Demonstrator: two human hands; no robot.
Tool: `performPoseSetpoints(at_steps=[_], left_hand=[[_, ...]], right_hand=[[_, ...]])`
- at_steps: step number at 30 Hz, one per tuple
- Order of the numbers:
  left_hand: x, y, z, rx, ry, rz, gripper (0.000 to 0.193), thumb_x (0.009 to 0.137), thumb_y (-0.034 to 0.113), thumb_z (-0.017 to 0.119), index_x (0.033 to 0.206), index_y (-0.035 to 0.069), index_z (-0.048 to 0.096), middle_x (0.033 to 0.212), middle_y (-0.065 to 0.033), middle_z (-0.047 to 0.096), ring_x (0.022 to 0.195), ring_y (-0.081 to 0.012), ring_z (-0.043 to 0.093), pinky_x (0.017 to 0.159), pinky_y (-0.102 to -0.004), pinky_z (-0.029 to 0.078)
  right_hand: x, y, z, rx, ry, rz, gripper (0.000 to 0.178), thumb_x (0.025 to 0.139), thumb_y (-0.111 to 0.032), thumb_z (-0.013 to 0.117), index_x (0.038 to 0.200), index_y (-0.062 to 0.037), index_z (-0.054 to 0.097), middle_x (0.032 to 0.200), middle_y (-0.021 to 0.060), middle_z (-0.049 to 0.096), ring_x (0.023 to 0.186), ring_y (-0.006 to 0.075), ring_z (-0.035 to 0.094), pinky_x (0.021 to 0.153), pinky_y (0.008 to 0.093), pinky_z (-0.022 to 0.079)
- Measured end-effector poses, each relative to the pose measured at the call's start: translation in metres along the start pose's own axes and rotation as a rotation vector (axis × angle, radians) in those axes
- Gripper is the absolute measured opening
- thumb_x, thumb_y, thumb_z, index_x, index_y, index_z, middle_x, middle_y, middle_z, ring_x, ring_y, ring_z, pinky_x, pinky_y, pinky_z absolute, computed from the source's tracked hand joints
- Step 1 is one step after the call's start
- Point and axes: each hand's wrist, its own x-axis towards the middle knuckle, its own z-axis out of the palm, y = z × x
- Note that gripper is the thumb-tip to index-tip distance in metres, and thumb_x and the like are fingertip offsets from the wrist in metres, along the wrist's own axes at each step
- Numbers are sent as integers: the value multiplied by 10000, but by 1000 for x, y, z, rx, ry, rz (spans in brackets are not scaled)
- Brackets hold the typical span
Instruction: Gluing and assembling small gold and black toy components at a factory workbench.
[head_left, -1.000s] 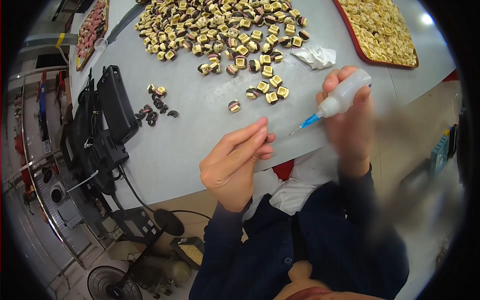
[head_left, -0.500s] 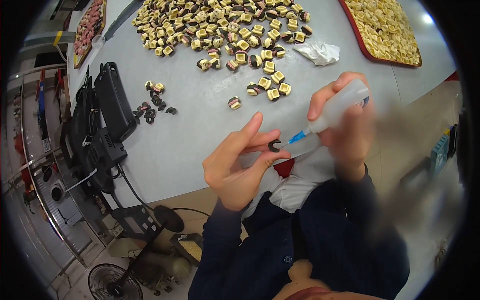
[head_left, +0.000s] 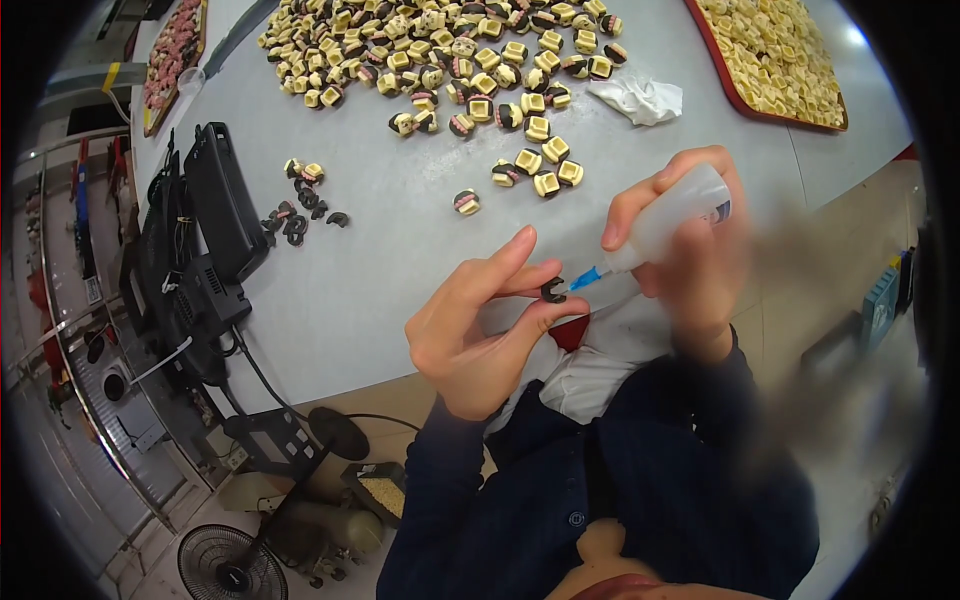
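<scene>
Between the thumb and fingers of my left hand point(head_left: 480, 325) is pinched a small black C-shaped piece point(head_left: 552, 290), its gap turned toward the right. My right hand point(head_left: 690, 240) is wrapped round a translucent white squeeze bottle point(head_left: 668, 215), tilted down to the left. The bottle's blue needle tip point(head_left: 584, 280) is at the open side of the black piece; whether the fine needle touches it I cannot make out. Beyond my hands on the table lie a few loose cream-and-black pieces, the nearest one point(head_left: 467, 202) with a pink band.
A large heap of cream-and-black pieces point(head_left: 430, 60) covers the far table point(head_left: 390, 220). A red tray point(head_left: 735, 105) of cream pieces stands far right, near a crumpled tissue point(head_left: 638, 101). Several black pieces point(head_left: 296, 230) lie at left, beside a black device point(head_left: 225, 200) with cables.
The bottle's tip has shifted slightly left, closer to the black piece. My left hand keeps its pinch, and the black piece has turned a little.
</scene>
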Motion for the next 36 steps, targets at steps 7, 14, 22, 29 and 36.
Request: performPoseSetpoints(at_steps=[7,14,22,29,36], left_hand=[[-1,0,2,-19,29,-34,599,616,-187,690,1170,-47,512,867,-152,636,775,-193,619,679,-326,570],[1,1,3,24,30,-37,601,611,-180,701,1166,-50,512,859,-146,642,779,-184,622,688,-316,558],[-1,3,2,39,40,-60,607,599,-164,722,1158,-50,515,856,-142,646,801,-193,631,708,-322,556],[1,0,3,26,89,-41,557,582,-105,775,1101,-46,581,832,-139,646,756,-190,671,660,-264,541],[3,-1,4,-22,88,-10,581,590,-141,751,1129,-56,550,859,-146,644,768,-190,659,665,-286,549]], right_hand=[[1,3,-4,-12,13,-13,382,890,-348,552,997,-15,398,740,181,623,417,59,391,415,173,337],[0,1,-2,-7,63,-36,393,887,-358,557,995,-14,400,745,187,624,417,57,387,420,172,344],[0,1,2,-19,39,-33,383,888,-344,561,992,-16,393,753,188,623,423,57,390,420,174,348],[1,4,1,-18,65,-60,374,894,-340,551,996,-17,394,761,188,624,429,54,384,432,176,354],[8,0,-18,-86,107,-220,359,914,-347,515,998,-15,410,806,183,635,534,63,459,520,178,400]])
